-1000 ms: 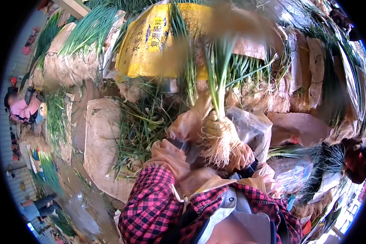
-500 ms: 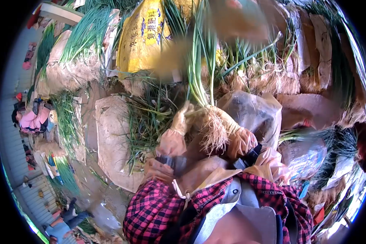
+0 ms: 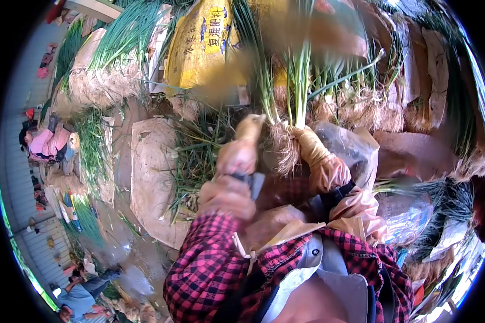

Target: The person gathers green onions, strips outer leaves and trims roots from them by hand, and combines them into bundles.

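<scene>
A bunch of green onions (image 3: 300, 89) stands upright in front of me, its stringy roots (image 3: 285, 148) hanging down. My right hand (image 3: 311, 146), in a tan glove, is wrapped round the base of the stalks from the right. To the left of the roots is my left hand (image 3: 250, 128), also gloved and slightly blurred. Its fingertips are pressed together close to the outer stalks, and whatever they pinch is too small to make out. Dark bands circle both wrists over the sleeve covers. A blurred spot on the view hides part of the leaves.
Loose green trimmings (image 3: 202, 156) lie to the left beside a flat beige sack (image 3: 151, 161). A yellow fertilizer bag (image 3: 199, 48) and more onion bundles (image 3: 366, 105) stand at the back. Clear plastic (image 3: 355, 151) lies on the right. Other people (image 3: 48, 141) are at the far left.
My left hand has moved up, away from the front of the roots. The onion bunch and my right hand sit slightly higher and further right in view.
</scene>
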### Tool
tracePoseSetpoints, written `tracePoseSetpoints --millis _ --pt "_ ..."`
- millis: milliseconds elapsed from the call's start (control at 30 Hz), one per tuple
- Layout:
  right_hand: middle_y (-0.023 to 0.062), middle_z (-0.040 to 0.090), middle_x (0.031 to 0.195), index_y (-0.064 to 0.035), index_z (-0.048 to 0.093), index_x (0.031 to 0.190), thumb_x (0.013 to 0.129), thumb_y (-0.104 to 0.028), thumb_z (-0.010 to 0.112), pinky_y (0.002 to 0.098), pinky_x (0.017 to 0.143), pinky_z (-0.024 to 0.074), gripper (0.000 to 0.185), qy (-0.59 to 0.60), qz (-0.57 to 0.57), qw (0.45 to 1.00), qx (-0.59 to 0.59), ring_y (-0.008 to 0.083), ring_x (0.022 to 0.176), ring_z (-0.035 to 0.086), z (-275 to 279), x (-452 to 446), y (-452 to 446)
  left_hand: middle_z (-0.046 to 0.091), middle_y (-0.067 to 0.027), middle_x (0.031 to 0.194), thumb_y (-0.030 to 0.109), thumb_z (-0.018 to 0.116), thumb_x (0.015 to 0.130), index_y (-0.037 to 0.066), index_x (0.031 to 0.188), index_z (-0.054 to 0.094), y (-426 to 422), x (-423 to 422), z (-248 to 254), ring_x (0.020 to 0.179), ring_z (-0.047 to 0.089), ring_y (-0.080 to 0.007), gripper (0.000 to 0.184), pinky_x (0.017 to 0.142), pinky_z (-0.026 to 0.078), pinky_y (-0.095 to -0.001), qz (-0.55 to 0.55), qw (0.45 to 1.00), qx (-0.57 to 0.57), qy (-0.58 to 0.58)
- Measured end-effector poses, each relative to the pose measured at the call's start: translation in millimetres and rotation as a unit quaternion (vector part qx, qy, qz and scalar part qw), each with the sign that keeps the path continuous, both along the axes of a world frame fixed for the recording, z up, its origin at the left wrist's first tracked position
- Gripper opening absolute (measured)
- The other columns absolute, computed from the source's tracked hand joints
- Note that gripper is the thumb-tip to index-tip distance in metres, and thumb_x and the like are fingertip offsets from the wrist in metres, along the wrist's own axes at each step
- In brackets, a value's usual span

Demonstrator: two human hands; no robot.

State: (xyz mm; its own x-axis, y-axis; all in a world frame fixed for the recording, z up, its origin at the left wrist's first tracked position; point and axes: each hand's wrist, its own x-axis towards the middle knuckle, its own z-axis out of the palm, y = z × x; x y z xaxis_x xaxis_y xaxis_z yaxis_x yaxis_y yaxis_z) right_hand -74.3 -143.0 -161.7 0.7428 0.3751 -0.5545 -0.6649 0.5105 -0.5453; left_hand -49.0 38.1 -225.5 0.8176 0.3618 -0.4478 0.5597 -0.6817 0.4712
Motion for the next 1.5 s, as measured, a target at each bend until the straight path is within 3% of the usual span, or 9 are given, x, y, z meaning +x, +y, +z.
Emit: tracePoseSetpoints --millis 300,467,533,633,767,833,1200,1333,1500 --pt "0.0045 0.061 0.080 -0.0011 0.059 0.091 0.073 -0.002 0.066 0.0258 0.062 0.0471 0.019 -0.054 0.040 0.992 -0.106 0.0136 0.068 0.057 2 1 -1 0.061 -0.0053 0.061 0.031 0.065 0.080 0.004 0.073 0.062 -33 0 47 0.051 0.049 -0.0099 0.027 0.050 0.039 -0.0253 0.029 0.927 -0.350 -0.131" --pt "0.0053 0.061 0.079 -0.0001 0.060 0.092 0.073 -0.001 0.066 0.0256 0.060 0.0468 0.020 -0.033 0.010 0.990 -0.140 0.0138 0.067 0.057 -7 2 1 0.062 -0.0072 0.067 0.022 0.067 0.077 0.007 0.078 0.065 -45 -22 82 0.056 0.057 -0.0175 0.015 0.053 0.045 -0.0286 -0.040 0.961 -0.118 -0.248" --pt "0.0058 0.061 0.078 0.0003 0.059 0.092 0.074 -0.002 0.064 0.0256 0.060 0.0467 0.019 -0.024 -0.015 0.991 -0.129 0.0142 0.067 0.057 -9 0 -4 0.062 -0.0085 0.073 0.019 0.069 0.075 0.007 0.077 0.064 -45 -31 76 0.062 0.060 -0.0227 0.013 0.057 0.047 -0.0295 -0.208 0.862 -0.049 -0.459" --pt "0.0075 0.062 0.078 0.0011 0.060 0.093 0.077 -0.002 0.060 0.0265 0.060 0.0472 0.017 -0.004 -0.081 0.991 -0.111 0.0158 0.067 0.059 -31 -2 -2 0.062 -0.0067 0.073 0.011 0.067 0.076 0.007 0.074 0.065 -48 -45 107 0.064 0.059 -0.0157 0.005 0.059 0.047 -0.0283 -0.231 0.854 -0.103 -0.454" --pt "0.0087 0.062 0.078 0.0021 0.059 0.094 0.078 -0.004 0.059 0.0278 0.058 0.0487 0.017 -0.006 -0.055 0.997 -0.063 0.0168 0.065 0.060 -21 1 -3 0.056 -0.0043 0.083 0.010 0.058 0.085 0.004 0.088 0.055 -33 -21 90 0.070 0.056 -0.0108 0.008 0.057 0.046 -0.0257 0.149 0.758 -0.437 -0.460" --pt "0.0091 0.062 0.078 0.0029 0.059 0.095 0.077 -0.004 0.060 0.0281 0.057 0.0489 0.019 0.027 -0.023 0.999 -0.033 0.0168 0.064 0.060 -13 0 -5 0.057 -0.0034 0.084 0.032 0.064 0.081 0.000 0.098 0.052 -8 -2 75 0.068 0.056 -0.0114 0.038 0.060 0.045 -0.0237 0.051 0.924 -0.327 -0.194" --pt "0.0051 0.060 0.070 -0.0024 0.062 0.084 0.071 -0.008 0.067 0.0291 0.055 0.0479 0.015 -0.056 0.018 0.996 -0.074 0.0161 0.062 0.059 21 -5 -5 0.062 -0.0141 0.069 0.035 0.066 0.075 0.002 0.085 0.059 -56 -12 59 0.062 0.061 -0.0193 0.035 0.058 0.046 -0.0337 -0.003 0.967 -0.065 -0.246" --pt "0.0041 0.060 0.087 -0.0044 0.060 0.099 0.077 -0.012 0.066 0.0283 0.067 0.0451 0.024 -0.140 0.005 0.985 -0.098 0.0130 0.077 0.054 2 -7 -14 0.062 -0.0069 0.079 0.024 0.061 0.085 0.000 0.101 0.058 -53 2 83 0.061 0.055 -0.0110 0.029 0.055 0.044 -0.0225 0.094 0.816 -0.570 -0.037" --pt "0.0032 0.061 0.077 -0.0021 0.063 0.089 0.067 -0.001 0.067 0.0290 0.063 0.0457 0.022 -0.099 -0.007 0.987 -0.126 0.0138 0.071 0.055 -14 -5 -5 0.061 -0.0044 0.069 0.016 0.070 0.076 -0.003 0.086 0.063 -50 10 60 0.056 0.053 -0.0116 0.023 0.053 0.044 -0.0267 -0.109 0.916 -0.354 -0.155"
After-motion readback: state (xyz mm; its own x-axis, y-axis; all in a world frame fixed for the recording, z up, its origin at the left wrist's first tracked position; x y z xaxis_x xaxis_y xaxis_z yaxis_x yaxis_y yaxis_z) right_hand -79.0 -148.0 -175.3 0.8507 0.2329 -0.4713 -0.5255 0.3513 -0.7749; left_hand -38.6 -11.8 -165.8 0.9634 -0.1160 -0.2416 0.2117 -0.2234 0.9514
